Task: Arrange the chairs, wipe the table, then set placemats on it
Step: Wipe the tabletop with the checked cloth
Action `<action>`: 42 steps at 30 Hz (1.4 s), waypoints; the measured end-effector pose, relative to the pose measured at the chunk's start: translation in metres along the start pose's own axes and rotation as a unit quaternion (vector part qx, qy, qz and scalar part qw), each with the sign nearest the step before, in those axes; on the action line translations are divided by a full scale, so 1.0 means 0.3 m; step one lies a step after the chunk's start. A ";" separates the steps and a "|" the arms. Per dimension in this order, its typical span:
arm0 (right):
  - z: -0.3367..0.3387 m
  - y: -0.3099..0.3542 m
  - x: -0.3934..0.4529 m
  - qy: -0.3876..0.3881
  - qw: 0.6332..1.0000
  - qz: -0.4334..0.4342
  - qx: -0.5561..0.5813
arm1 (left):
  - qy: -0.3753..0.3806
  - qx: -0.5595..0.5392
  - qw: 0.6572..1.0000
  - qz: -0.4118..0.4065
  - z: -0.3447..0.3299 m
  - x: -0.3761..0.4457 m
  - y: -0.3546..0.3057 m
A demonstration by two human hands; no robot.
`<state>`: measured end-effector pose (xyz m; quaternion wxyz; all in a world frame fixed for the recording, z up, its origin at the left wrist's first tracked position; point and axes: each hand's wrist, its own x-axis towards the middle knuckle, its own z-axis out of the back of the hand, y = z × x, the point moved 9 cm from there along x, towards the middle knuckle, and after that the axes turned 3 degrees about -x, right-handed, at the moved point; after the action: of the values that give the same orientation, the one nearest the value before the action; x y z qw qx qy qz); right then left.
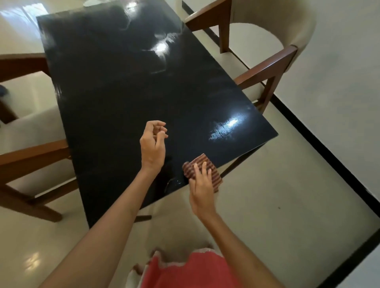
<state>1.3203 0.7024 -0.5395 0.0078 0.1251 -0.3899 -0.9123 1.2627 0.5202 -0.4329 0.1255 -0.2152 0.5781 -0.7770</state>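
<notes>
Black table (127, 86), chairs (273, 67) alongside: wiping step (probably); right hand (202, 186) flat on cloth (213, 174), left hand (153, 144) loosely curled, empty; next, wider sweeps.

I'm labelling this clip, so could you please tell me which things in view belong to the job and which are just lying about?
Job:
striped cloth under the right hand
black table
right chair
left chair
left hand, holding nothing

Lying about:
white object at the table's far end, cut off by the frame

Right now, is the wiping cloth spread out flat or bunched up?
Bunched up. The striped cloth sits as a small folded wad at the near edge of the black table, with the right hand pressing it with straight fingers.
</notes>
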 end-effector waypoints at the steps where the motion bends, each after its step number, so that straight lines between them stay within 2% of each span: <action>1: -0.033 0.016 -0.016 0.002 1.000 0.025 -0.007 | -0.005 0.002 1.000 0.003 0.016 -0.004 0.011; 7: -0.163 0.129 -0.104 0.087 0.985 0.150 -0.001 | -0.014 0.009 0.999 0.030 0.097 -0.044 0.072; 11: -0.144 0.106 -0.105 0.139 0.976 0.154 0.074 | -0.010 0.011 0.999 0.037 0.106 -0.055 0.082; 15: -0.065 0.068 -0.108 0.159 0.969 0.181 0.052 | 0.010 0.005 0.999 0.037 0.058 -0.061 0.061; 18: 0.013 -0.075 -0.099 0.164 0.979 0.122 0.000 | 0.028 0.001 0.999 0.042 -0.015 -0.063 0.042; 20: 0.093 -0.223 -0.072 0.159 0.987 0.028 0.015 | 0.044 -0.001 0.998 0.044 -0.089 -0.065 0.022; 22: 0.198 -0.357 -0.049 0.132 0.983 -0.090 0.086 | 0.069 -0.002 0.997 0.042 -0.181 -0.069 -0.003; 25: 0.392 -0.535 -0.029 0.064 0.942 -0.244 0.221 | 0.118 -0.013 0.992 0.045 -0.371 -0.087 -0.051; 27: 0.497 -0.651 -0.043 0.036 0.874 -0.356 0.330 | 0.150 -0.028 0.987 0.060 -0.512 -0.102 -0.084; 29: 0.596 -0.732 -0.044 0.023 0.807 -0.407 0.427 | 0.190 -0.050 0.977 0.083 -0.671 -0.120 -0.126; 32: 0.734 -0.804 -0.004 -0.016 0.756 -0.395 0.521 | 0.257 -0.078 0.958 0.104 -0.910 -0.146 -0.199; 35: 0.860 -0.838 0.073 -0.052 0.718 -0.342 0.604 | 0.305 -0.091 0.942 0.107 -1.121 -0.160 -0.276; 39: 1.018 -0.905 0.181 -0.087 0.714 -0.332 0.610 | 0.350 -0.066 0.930 0.095 -1.350 -0.140 -0.344; 42: 1.133 -0.934 0.281 -0.108 0.710 -0.331 0.612 | 0.357 -0.024 0.928 0.103 -1.494 -0.083 -0.361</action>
<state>1.1824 1.1292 -0.5323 -0.4154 0.1244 -0.7944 -0.4253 1.0754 0.9423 -0.4415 -0.0145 0.1340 0.6218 -0.7715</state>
